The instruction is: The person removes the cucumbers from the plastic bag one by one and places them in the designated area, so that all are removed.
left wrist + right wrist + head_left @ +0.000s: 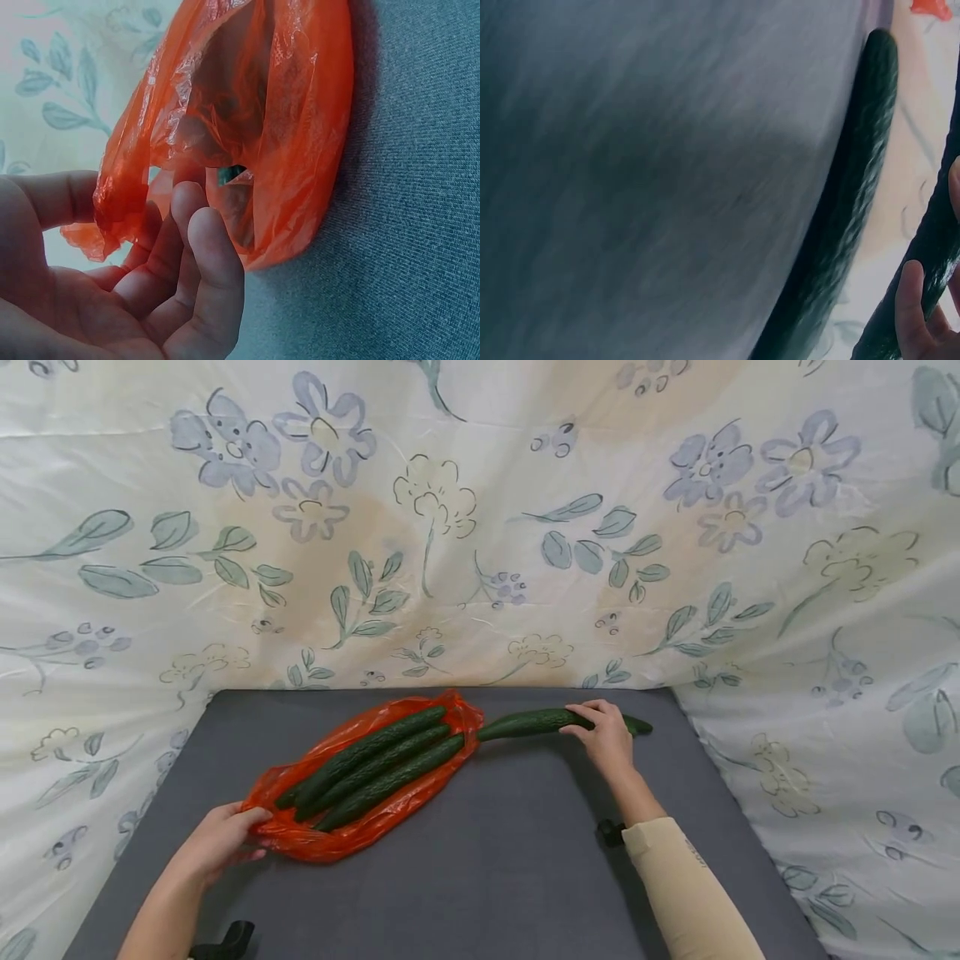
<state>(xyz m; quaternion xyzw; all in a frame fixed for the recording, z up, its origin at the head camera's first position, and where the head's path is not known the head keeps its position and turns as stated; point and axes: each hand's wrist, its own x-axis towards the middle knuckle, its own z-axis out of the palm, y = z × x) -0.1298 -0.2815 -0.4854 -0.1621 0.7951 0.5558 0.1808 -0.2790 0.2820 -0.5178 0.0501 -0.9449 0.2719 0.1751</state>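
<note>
An orange-red plastic bag [303,845] lies slantwise on the table with several dark green cucumbers [371,758] in it. My left hand [217,839] pinches the bag's near-left edge; in the left wrist view, fingers of the hand [165,292] curl round the thin bag [319,127]. Right of the bag, my right hand [609,743] grips a cucumber [525,723] near the table's back. The right wrist view shows the hand [922,315] with its fingers round one cucumber [934,225], while another cucumber [855,172] lies alongside, apart from it.
The dark grey table [480,893] has floral cloth [480,527] hanging behind it and at both sides. Black straps or mounts show at the left wrist [228,939] and the right wrist [611,833].
</note>
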